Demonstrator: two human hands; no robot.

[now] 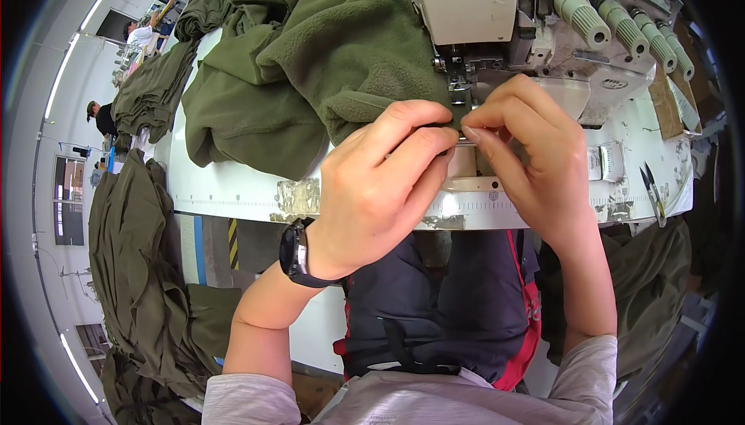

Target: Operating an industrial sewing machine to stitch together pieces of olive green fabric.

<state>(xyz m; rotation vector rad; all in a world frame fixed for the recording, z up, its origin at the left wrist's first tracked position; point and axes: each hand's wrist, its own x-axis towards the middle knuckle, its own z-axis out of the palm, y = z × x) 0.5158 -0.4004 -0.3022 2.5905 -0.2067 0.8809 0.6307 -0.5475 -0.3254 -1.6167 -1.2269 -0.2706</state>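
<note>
Olive-green fleece fabric (357, 45) lies heaped on the white sewing table, its right edge running up to the overlock machine (475, 17). Just in front of the presser foot (460, 93), my left hand (380, 184) pinches the fabric's edge, fingers curled and a black watch on its wrist. Close against it, my right hand (535, 153) meets the same spot with thumb and forefinger pressed together. A small dark green bit of the fabric shows between the fingertips; most of it there is hidden by my fingers.
Thread snips (654, 194) lie at the table's right, beside a small clear case (605, 163). Ribbed tension dials (582, 17) line the machine. More olive fabric (132, 270) hangs at the left and lies in piles (151, 87). Other people (101, 118) are far left.
</note>
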